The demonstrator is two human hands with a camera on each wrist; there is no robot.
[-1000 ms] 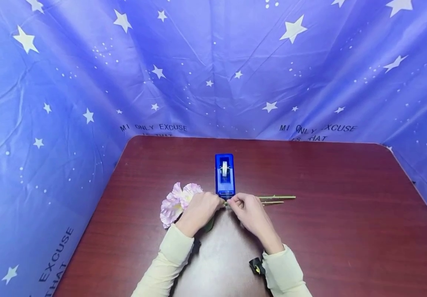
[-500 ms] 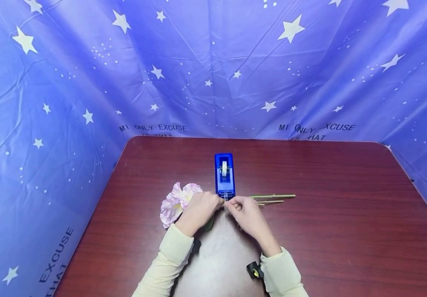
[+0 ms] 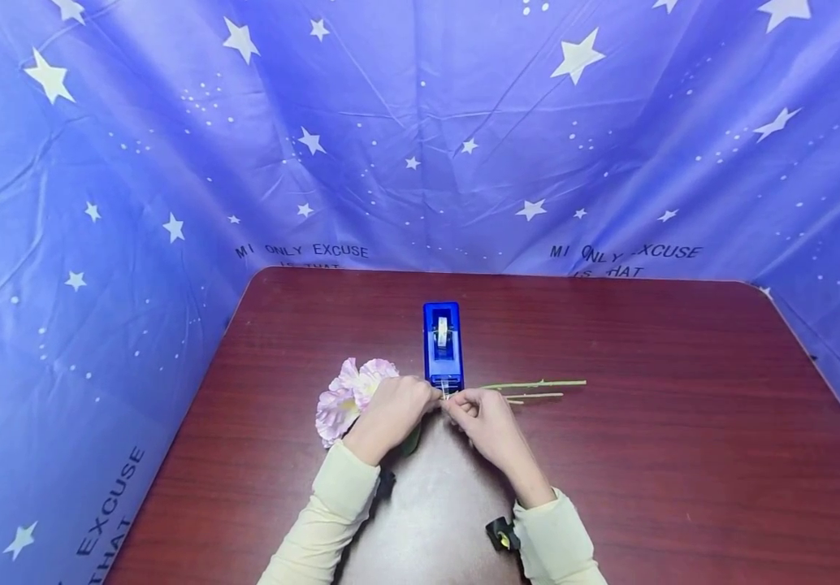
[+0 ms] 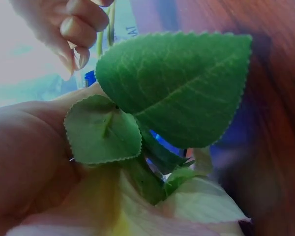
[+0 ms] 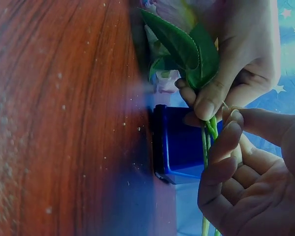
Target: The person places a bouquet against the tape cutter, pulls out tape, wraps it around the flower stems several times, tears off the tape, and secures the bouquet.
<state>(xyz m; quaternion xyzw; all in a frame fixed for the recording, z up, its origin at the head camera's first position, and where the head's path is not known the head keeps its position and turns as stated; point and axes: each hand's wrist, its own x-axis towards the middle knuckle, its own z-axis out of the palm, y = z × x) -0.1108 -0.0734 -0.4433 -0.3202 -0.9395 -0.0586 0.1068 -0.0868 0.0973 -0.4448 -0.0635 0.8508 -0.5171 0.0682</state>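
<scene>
My left hand (image 3: 396,409) grips the green stems (image 3: 537,384) of pale pink artificial flowers (image 3: 338,413) just below their leaves. In the right wrist view, its thumb presses on the stems (image 5: 205,147) beneath the green leaves (image 5: 179,46). Close beside it, my right hand (image 3: 491,422) pinches a short piece of clear tape (image 3: 445,388) between thumb and index finger. Both hands are at the front end of a blue tape dispenser (image 3: 454,349) bearing a small roll. In the left wrist view, a large leaf (image 4: 177,88) hides part of the grip.
The reddish-brown table (image 3: 668,422) has rounded far corners. A blue star-print curtain (image 3: 420,97) hangs behind it and along both sides. A small black device (image 3: 502,534) is strapped at my right cuff.
My right hand has shifted slightly left, and clear tape now shows at the dispenser's front. The stems' free ends have tilted slightly away from me. My left hand stays nearly in place.
</scene>
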